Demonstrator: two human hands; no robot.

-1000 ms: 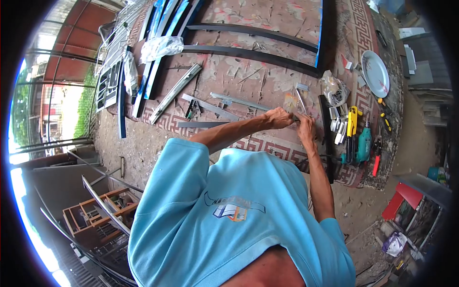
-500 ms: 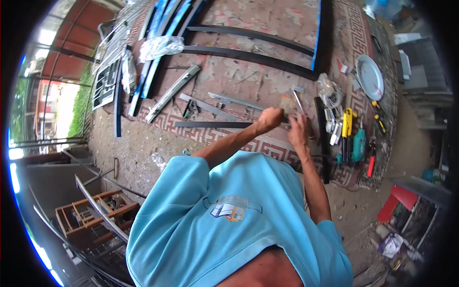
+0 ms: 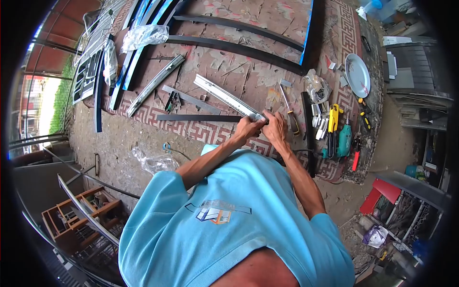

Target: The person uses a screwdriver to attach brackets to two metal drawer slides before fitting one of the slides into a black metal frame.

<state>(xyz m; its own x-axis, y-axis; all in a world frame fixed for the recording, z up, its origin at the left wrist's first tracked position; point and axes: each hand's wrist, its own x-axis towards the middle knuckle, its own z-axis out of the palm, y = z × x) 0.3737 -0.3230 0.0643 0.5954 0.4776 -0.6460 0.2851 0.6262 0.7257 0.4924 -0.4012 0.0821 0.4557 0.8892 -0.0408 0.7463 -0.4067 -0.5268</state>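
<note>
While two hands (image 3: 263, 128) grip one rail (image 3: 228, 97) (silvery), one drill (image 3: 343, 139) lies near.

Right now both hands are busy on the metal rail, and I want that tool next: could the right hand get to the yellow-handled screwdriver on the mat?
Probably yes: the yellow-handled screwdriver lies just beyond the right hand, nothing between them, though that hand grips the metal rail.

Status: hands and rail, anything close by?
Left hand and right hand both gripping near end of silver rail, held over the rug. Screwdriver lies just right of hands.
</note>
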